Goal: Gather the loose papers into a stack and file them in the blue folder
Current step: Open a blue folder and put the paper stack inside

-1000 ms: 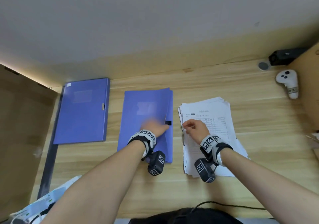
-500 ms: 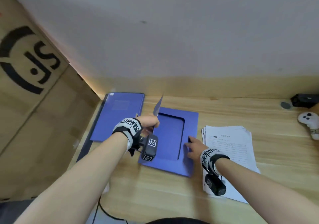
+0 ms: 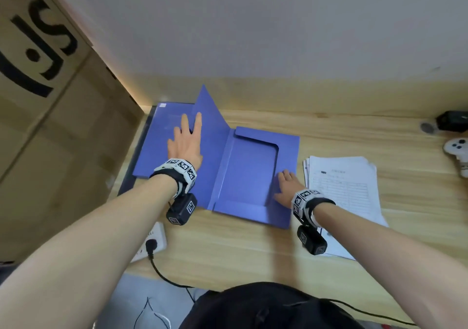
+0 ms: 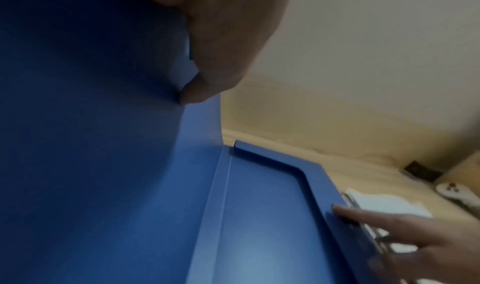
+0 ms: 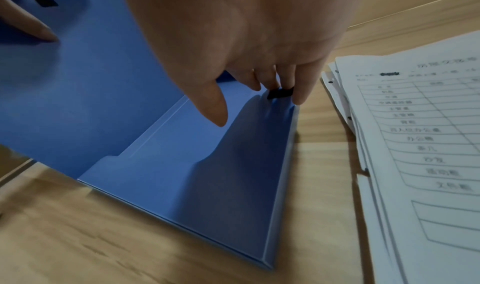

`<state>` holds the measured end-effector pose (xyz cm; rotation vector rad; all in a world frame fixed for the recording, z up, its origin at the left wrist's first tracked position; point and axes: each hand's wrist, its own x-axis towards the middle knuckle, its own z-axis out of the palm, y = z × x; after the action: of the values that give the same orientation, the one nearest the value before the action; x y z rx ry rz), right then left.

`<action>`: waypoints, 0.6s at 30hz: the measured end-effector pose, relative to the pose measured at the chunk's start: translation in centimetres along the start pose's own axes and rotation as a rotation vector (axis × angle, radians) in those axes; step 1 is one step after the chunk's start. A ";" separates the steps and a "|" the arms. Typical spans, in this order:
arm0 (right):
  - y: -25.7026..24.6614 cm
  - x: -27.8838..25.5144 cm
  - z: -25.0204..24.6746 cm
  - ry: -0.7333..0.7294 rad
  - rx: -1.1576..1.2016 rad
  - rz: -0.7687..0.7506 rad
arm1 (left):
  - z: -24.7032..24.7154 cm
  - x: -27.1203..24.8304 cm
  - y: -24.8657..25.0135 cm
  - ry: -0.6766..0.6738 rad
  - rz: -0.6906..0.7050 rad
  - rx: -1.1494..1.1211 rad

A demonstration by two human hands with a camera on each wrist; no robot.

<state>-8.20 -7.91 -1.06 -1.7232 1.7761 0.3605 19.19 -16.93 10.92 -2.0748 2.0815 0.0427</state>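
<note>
The blue folder (image 3: pixel 250 176) lies open on the wooden desk, its inner pocket flap showing. Its cover (image 3: pixel 210 131) is swung up and to the left. My left hand (image 3: pixel 186 138) presses flat on the cover's inner side, fingers straight. My right hand (image 3: pixel 286 187) rests with straight fingers on the folder's right edge (image 5: pixel 283 165), fingertips (image 5: pixel 298 97) by a small black tab (image 5: pixel 280 92). The stack of printed papers (image 3: pixel 344 194) lies just right of the folder, untouched; it also fills the right of the right wrist view, papers (image 5: pixel 420 144).
A second blue folder (image 3: pixel 162 126) lies closed under the opened cover at far left. A cardboard box (image 3: pixel 50 126) stands against the desk's left side. A white power strip (image 3: pixel 149 245) sits at the front left edge. A white controller (image 3: pixel 458 151) and black device (image 3: pixel 453 121) are far right.
My left hand has swung the folder's cover from upright further open to the left and now lies flat on it. My right hand stays on the folder's right edge.
</note>
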 end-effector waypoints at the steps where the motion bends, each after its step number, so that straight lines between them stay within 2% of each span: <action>1: 0.1 0.0 0.2 0.002 -0.017 0.001 | 0.6 0.3 -0.6 0.006 0.025 0.057; 3: 0.2 0.1 0.5 0.010 -0.067 0.006 | 1.3 1.3 -2.1 -0.027 0.030 0.108; 10: 1.0 1.4 -0.5 0.060 -0.185 0.054 | 4.9 5.1 -6.3 -0.222 -0.074 -0.108; 14: 0.9 2.3 -1.0 0.065 -0.198 0.092 | 8.1 5.5 -6.5 -0.300 -0.116 -0.117; 18: 0.4 2.4 -1.0 0.049 -0.140 0.133 | 10.7 5.0 -4.2 -0.488 -0.048 -0.145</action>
<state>-8.69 -10.43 -1.83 -1.7266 1.9472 0.5146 24.71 -20.14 0.16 -1.9381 1.7704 0.6414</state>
